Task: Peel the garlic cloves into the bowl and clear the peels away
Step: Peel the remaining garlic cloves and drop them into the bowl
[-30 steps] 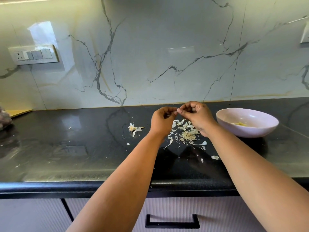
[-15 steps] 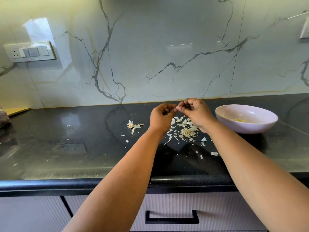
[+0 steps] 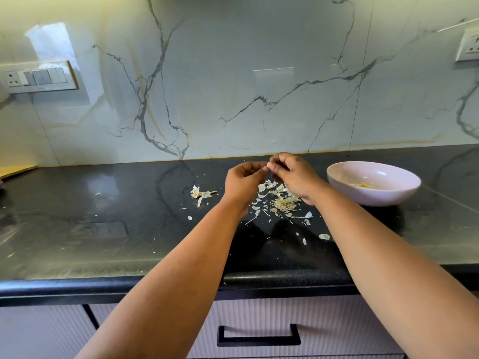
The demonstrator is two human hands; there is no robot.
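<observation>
— Marble-veined wall at the back, then the dark polished surface [image 3: 108, 229] running from left edge to right. What sits on it?

— Largest is the pale bowl [image 3: 373, 183], toward the right end, near the back edge. A few peeled cloves [image 3: 365, 185] lie in its bottom. Just left of it is the main heap of peels [image 3: 281, 203], mid-surface, with stray flakes trailing toward the front edge. A smaller clump of skin [image 3: 201, 194] lies apart, further left.

— And the hands?

— Both arms reach forward from the front edge, wrists raised, and the hands meet above the heap. The left hand [image 3: 243, 181] has its fingers curled in; the right hand [image 3: 291, 174] is curled too, thumb and forefinger pinching at the meeting point. A sliver of pale garlic clove [image 3: 265, 168] shows between them; how much skin is left on it I cannot tell.

— How should it handle?

— My guess: light, firm, slick once bared, so hold it by the ends and pick at the skin's loose edge. The peels look papery and feather-light; sweep them together, since pinching flake by flake would scatter them.
</observation>
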